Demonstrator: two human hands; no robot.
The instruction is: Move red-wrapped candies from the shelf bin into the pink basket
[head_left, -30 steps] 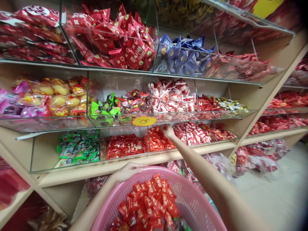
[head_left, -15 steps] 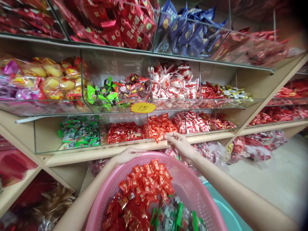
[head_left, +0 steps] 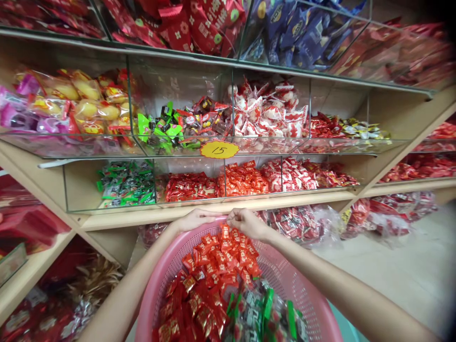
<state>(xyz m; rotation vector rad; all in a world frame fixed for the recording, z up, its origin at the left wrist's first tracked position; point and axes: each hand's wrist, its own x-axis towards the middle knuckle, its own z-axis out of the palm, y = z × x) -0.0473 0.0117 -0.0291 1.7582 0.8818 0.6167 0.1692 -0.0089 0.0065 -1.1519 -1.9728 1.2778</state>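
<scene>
— How many baskets, and how many hands on it?

— One pink basket (head_left: 285,280), held near the viewer, and two hands. The left hand (head_left: 195,219) is curled over the far rim, gripping it. The right hand (head_left: 245,222) sits just beside it at the same rim, fingers drawn together over the heap; whether it pinches a sweet I cannot tell.

— What is in the basket?

— Two kinds. A big pile of red-wrapped candies (head_left: 217,270), too many to count, fills the left and middle, its far edge right under the right hand. A smaller patch of green-wrapped candies (head_left: 263,308) lies near and to the right.

— And beyond the hands?

— A wooden shelf (head_left: 213,209) with clear bins in three tiers. The lowest tier shows four compartments: a green candy bin (head_left: 124,185) on the left, then three of red sweets, the red candy bin (head_left: 245,178) standing straight beyond the right hand. One yellow price tag (head_left: 219,150) reading 15 is stuck on the middle tier. Above are yellow cakes (head_left: 81,99) on the left and blue packets (head_left: 295,28) at the top right.

— The room?

— A shop aisle; pale floor (head_left: 402,270) on the right, bagged sweets (head_left: 302,223) stored under the shelf.
</scene>
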